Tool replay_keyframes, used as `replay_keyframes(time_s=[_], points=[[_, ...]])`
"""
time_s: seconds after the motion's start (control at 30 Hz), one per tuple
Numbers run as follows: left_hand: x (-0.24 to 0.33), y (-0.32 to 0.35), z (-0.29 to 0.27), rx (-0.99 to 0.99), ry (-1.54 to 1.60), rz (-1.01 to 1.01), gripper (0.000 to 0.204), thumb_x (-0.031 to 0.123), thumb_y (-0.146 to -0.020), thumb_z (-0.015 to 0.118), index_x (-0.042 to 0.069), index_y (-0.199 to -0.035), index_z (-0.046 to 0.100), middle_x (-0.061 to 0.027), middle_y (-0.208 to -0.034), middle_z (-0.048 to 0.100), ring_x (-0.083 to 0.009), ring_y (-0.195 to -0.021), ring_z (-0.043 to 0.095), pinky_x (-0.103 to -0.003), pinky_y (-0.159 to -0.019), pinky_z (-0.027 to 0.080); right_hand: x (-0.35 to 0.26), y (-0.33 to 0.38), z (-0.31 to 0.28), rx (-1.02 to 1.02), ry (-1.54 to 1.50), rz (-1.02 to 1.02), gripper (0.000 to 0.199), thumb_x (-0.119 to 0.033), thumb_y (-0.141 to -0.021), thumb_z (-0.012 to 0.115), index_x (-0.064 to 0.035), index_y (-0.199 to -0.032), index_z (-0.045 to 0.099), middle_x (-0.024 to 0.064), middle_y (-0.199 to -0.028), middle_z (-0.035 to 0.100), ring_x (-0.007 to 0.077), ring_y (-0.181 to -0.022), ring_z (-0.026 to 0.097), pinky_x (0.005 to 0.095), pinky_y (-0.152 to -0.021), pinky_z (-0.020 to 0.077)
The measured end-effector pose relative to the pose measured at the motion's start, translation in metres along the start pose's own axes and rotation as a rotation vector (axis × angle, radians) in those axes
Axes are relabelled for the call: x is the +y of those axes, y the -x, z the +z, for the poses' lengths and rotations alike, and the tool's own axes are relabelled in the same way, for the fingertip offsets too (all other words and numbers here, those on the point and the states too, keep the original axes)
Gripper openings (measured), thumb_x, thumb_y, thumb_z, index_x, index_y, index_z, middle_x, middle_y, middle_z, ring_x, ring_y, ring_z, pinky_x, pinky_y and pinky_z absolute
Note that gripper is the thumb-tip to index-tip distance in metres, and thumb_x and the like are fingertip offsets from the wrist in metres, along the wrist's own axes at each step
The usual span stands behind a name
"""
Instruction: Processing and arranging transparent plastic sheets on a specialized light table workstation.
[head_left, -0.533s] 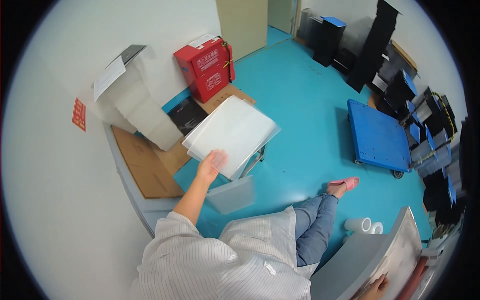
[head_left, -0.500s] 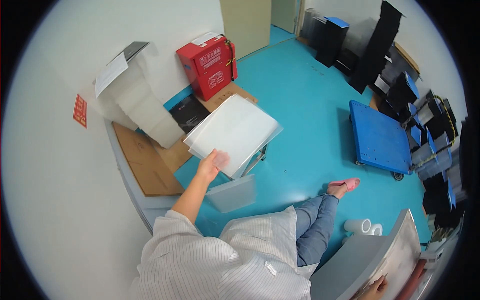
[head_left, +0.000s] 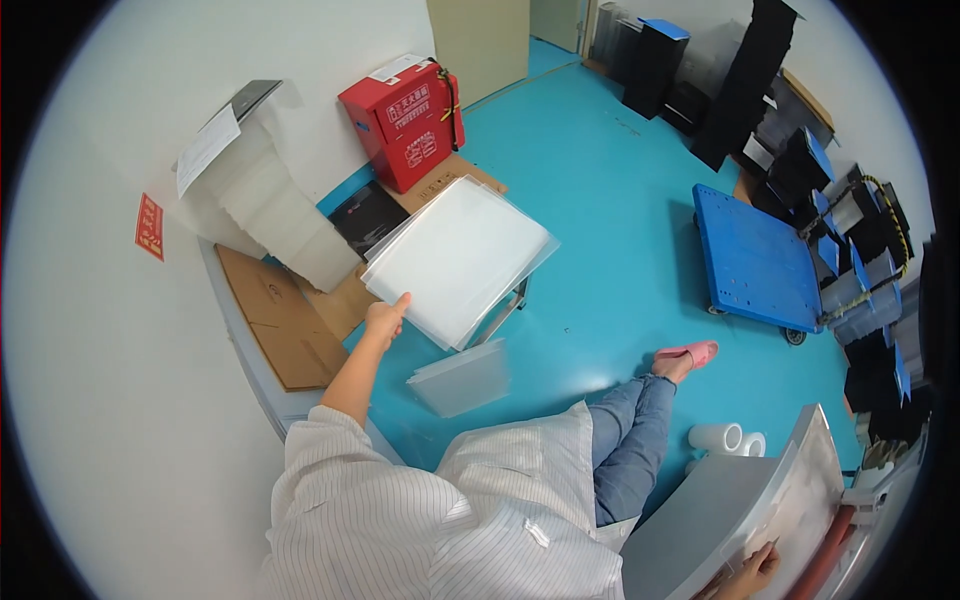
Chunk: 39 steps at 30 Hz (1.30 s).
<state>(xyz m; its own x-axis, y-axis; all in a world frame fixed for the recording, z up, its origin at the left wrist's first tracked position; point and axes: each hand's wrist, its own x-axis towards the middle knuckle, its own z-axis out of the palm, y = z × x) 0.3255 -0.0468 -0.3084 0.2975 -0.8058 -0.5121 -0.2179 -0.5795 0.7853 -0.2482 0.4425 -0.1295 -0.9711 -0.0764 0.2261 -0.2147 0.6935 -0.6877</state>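
A stack of white, partly see-through plastic sheets (head_left: 465, 255) lies slightly fanned on a stand with a metal leg. My left hand (head_left: 384, 322) is at the near-left edge of the stack. Its thumb lies over the edge and the other fingers are curled, closed on a sheet's rim. Far to the lower right, my right hand (head_left: 752, 575) rests at the whitish top of a table (head_left: 800, 500). Those fingers are pinched together; whatever they may hold is too small to name.
More clear sheets (head_left: 462, 380) stand below the stack. A tall white stack (head_left: 285, 200), flattened cardboard (head_left: 285, 325) and a red box (head_left: 405, 125) line the left wall. White rolls (head_left: 715, 437) lie beside the table. A blue platform cart (head_left: 755, 255) stands to the right, near black bins.
My left hand has shifted left and slightly up, from under a translucent sheet to the stack's edge. The upper sheets now lie more squarely together. My right hand stays at the table.
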Motion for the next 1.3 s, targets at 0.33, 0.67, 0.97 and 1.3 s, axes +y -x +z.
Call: replay_keyframes(time_s=[0.33,0.67,0.97,1.3], points=[[0.018,-0.004,0.010,-0.155,-0.187,-0.009,0.050,0.052,-0.079,0.072,0.007,-0.069,0.053,-0.0026,-0.061,0.050,-0.0132,-0.044,0.042,-0.028,-0.038,0.031,0.060,-0.017,-0.010,0.043,-0.172,-0.112,0.019,-0.021,-0.095,0.058,-0.0028,-0.091,0.059,-0.0028,-0.074,0.050,0.0066,-0.065,0.042,0.0218,-0.055,0.0347],[0.092,0.137,0.172,-0.465,-0.527,0.803,0.041,0.037,-0.097,0.051,0.002,-0.076,0.056,-0.0083,-0.061,0.055,-0.0218,-0.058,0.052,-0.039,-0.058,0.048,0.011,-0.003,0.000,0.172,-0.124,-0.146,0.012,-0.014,-0.089,0.063,-0.0022,-0.089,0.065,-0.0014,-0.070,0.058,0.0071,-0.063,0.051,0.0231,-0.058,0.0421],[0.102,0.353,0.348,-1.858,0.134,-0.402,0.051,0.033,-0.097,0.051,0.002,-0.136,0.042,-0.0183,-0.128,0.054,-0.0305,-0.111,0.059,-0.044,-0.088,0.052,-0.016,-0.056,-0.009,-0.018,0.040,-0.079,0.018,-0.018,-0.081,0.064,-0.0008,-0.086,0.066,0.0148,-0.070,0.065,0.0250,-0.063,0.063,0.0343,-0.062,0.0490],[0.135,0.362,0.326,-1.656,0.072,-0.153,0.048,0.018,-0.096,0.050,-0.008,-0.135,0.040,-0.0262,-0.125,0.055,-0.0401,-0.105,0.062,-0.051,-0.080,0.057,-0.036,-0.138,0.067,-0.131,0.236,-0.154,0.014,-0.012,-0.076,0.063,0.0012,-0.076,0.065,0.0187,-0.078,0.065,0.0319,-0.073,0.064,0.0401,-0.069,0.0511]])
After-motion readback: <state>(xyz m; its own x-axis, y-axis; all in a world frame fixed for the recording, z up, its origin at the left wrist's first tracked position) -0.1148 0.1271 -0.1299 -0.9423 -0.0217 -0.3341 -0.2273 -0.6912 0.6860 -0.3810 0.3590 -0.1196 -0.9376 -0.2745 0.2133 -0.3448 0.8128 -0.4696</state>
